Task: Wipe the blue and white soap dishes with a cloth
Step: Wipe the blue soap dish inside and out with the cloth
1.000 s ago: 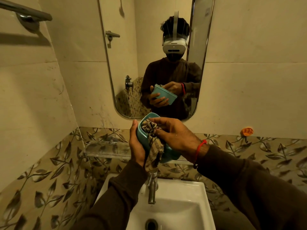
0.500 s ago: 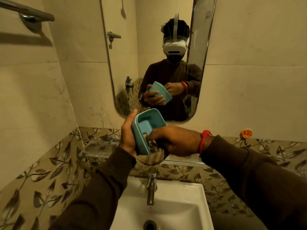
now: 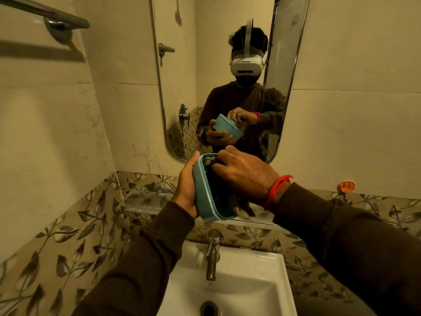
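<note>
My left hand [image 3: 187, 185] grips the blue soap dish [image 3: 203, 195] from its left side, holding it tilted on edge above the tap with its hollow facing right. My right hand [image 3: 245, 173] is pushed into the hollow, fingers closed on a dark patterned cloth [image 3: 241, 205] that fills the dish and trails out at its lower right. A bit of cloth also shows at the dish's top corner. No white soap dish is in view.
A white basin [image 3: 257, 283] with a metal tap [image 3: 212, 256] lies below my hands. A glass shelf [image 3: 145, 201] runs along the leaf-patterned wall tiles behind them. A mirror [image 3: 182, 92] hangs above, a towel bar [image 3: 52, 12] top left, an orange hook [image 3: 346, 186] at right.
My right hand moved the cloth from the dish's lower end up into its hollow. The dish turned more edge-on and dropped a little toward the tap.
</note>
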The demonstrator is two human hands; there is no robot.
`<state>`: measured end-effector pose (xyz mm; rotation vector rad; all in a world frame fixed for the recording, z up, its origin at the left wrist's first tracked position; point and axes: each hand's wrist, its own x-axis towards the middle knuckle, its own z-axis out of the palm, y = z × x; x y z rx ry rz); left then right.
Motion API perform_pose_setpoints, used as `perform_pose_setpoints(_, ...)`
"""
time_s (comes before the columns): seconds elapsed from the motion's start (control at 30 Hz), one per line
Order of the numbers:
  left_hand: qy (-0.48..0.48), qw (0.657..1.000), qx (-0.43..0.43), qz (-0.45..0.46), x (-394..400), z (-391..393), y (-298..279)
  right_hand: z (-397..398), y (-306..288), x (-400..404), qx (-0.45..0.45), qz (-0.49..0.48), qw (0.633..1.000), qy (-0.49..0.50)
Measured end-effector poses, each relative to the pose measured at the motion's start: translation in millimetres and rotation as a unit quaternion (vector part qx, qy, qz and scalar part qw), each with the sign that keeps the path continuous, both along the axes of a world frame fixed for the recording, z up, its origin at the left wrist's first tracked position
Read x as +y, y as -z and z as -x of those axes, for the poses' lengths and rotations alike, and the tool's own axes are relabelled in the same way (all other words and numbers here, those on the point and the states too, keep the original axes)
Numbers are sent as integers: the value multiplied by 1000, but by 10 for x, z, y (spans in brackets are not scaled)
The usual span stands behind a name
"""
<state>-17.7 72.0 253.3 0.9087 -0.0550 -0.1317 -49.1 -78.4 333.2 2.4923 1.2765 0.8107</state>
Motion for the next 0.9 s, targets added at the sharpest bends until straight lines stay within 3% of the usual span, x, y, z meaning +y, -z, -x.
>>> perform_pose_setpoints(0.13,-24,997,0,-70,49,17,-52,54,77,-16,-17,39,999,28)
perform_pose_setpoints(0.23,-54,994,-15,-98,115,23,-169,136,275,-21,26,114,992,48)
perform_pose_setpoints(0.33,-54,989,-18,-138,145,38,-212,201,352,-65,25,110,993,44)
perform_pose_setpoints(0.53,-28,991,-42,-123,196,-9,-228,251,198,-90,12,156,986,56)
perform_pose_setpoints(0.7,-67,988,-62,-122,391,-10,-190,244,28,-305,22,165,983,78)
perform_pose_setpoints(0.8,-79,989,-63,-109,424,8,-184,211,-133,-393,18,136,986,91)
perform_pose_setpoints(0.9,-71,992,-74,-71,379,22,-177,177,-296,-393,55,22,994,89)
